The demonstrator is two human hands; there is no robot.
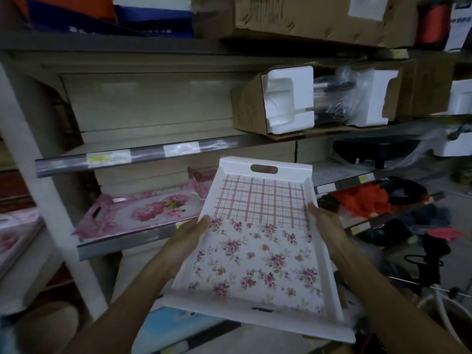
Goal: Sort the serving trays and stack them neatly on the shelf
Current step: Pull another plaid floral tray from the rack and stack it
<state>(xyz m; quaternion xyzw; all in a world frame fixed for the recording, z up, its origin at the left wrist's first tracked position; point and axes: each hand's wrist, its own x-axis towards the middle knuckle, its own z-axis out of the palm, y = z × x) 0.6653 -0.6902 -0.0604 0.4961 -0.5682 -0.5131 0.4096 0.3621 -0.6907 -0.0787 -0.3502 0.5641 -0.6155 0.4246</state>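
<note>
I hold a white serving tray [258,254] with a plaid and small-flower pattern in front of me, its handle slot pointing away. My left hand [190,232] grips its left rim and my right hand [324,221] grips its right rim, thumbs on top. A pink rose-print tray [143,213] lies flat on the shelf [122,247] just left of and behind the held tray, with another pink tray [201,181] standing tilted at its far end. A further pink tray [15,233] shows at the far left.
Above runs an upper shelf [140,154] with price labels. An open cardboard box with white foam [288,98] sits to the upper right. Red and dark items [362,200] fill the right shelves. A white upright post [40,190] stands at left. A light blue item [176,325] lies below.
</note>
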